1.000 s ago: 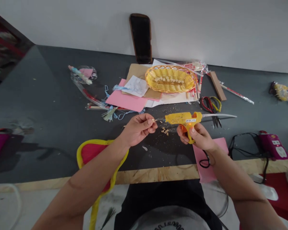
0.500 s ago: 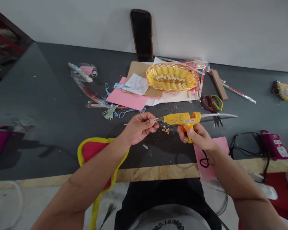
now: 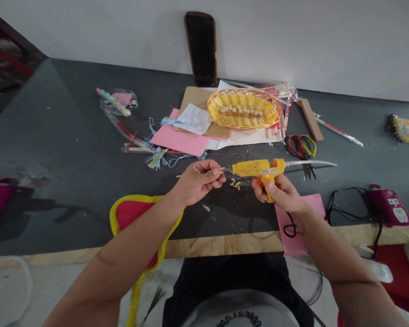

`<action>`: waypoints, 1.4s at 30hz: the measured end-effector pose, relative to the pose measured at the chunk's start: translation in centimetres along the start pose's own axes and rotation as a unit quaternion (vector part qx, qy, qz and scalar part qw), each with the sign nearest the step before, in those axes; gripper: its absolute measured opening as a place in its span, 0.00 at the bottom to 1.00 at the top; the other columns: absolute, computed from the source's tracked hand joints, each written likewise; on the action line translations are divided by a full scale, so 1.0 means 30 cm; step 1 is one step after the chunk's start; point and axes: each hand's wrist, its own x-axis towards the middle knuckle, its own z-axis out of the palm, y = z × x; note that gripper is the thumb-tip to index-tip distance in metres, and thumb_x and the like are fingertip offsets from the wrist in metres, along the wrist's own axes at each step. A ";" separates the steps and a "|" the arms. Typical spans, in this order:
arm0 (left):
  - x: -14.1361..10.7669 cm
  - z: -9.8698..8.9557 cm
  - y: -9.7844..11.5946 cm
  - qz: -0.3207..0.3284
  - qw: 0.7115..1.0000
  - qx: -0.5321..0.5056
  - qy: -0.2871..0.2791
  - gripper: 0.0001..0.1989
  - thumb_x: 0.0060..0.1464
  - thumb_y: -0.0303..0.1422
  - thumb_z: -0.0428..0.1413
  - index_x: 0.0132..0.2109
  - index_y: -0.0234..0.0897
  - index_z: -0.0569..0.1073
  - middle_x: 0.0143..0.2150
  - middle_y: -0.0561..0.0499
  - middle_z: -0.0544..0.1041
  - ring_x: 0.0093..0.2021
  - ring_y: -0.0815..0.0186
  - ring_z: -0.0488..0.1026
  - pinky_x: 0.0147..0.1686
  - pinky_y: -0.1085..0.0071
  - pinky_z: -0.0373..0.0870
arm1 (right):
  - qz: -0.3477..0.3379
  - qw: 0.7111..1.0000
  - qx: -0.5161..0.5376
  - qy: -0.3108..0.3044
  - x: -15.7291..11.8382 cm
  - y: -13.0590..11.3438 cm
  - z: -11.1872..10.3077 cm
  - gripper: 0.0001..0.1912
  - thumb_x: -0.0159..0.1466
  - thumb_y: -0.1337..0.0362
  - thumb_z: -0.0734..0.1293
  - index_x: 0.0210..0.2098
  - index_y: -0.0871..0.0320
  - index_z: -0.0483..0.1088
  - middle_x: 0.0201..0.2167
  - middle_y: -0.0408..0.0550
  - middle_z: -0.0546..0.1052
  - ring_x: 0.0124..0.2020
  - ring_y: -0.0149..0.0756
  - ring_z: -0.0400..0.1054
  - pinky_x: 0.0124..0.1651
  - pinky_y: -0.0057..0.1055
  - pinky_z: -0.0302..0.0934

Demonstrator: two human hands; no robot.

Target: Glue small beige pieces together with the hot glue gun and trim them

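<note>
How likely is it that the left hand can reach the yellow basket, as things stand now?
Probably yes, although the left hand is occupied: it pinches a small stick near the glue gun. The yellow basket lies farther back; mostly flat papers lie between, so the way looks free.

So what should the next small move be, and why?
Probably a light squeeze of the orange trigger: the right hand grips the glue gun, its nozzle close to the small pale piece pinched in the left hand; contact is unclear.

Pale grey wall (image 3: 310, 41) behind dark grey tabletop (image 3: 68, 131); light wood front edge (image 3: 225, 245); pale floor (image 3: 51, 279) below.
</note>
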 end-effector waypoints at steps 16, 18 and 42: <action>-0.001 0.009 0.004 0.007 1.000 0.002 0.020 0.15 0.38 0.33 0.74 0.26 0.30 0.76 0.22 0.49 0.78 0.20 0.76 0.69 0.22 0.81 0.67 | -0.005 1.000 -0.010 -0.012 0.004 -0.006 -0.009 0.20 0.70 0.47 0.61 0.33 0.57 0.65 0.23 0.41 0.63 0.23 0.28 0.56 0.27 0.28 0.52; -0.001 0.012 0.006 0.008 1.000 0.004 0.023 0.15 0.38 0.33 0.74 0.25 0.30 0.77 0.22 0.49 0.78 0.20 0.76 0.69 0.22 0.81 0.67 | -0.003 1.000 -0.011 -0.009 0.004 -0.007 -0.008 0.20 0.70 0.47 0.60 0.33 0.57 0.66 0.24 0.41 0.63 0.23 0.28 0.56 0.26 0.28 0.52; 0.002 0.011 0.000 0.045 0.997 0.039 0.046 0.15 0.38 0.34 0.74 0.25 0.31 0.77 0.21 0.50 0.78 0.20 0.76 0.67 0.21 0.80 0.65 | 0.003 1.000 -0.010 0.014 0.003 0.014 -0.019 0.19 0.69 0.46 0.62 0.35 0.56 0.66 0.25 0.41 0.65 0.22 0.27 0.54 0.25 0.28 0.49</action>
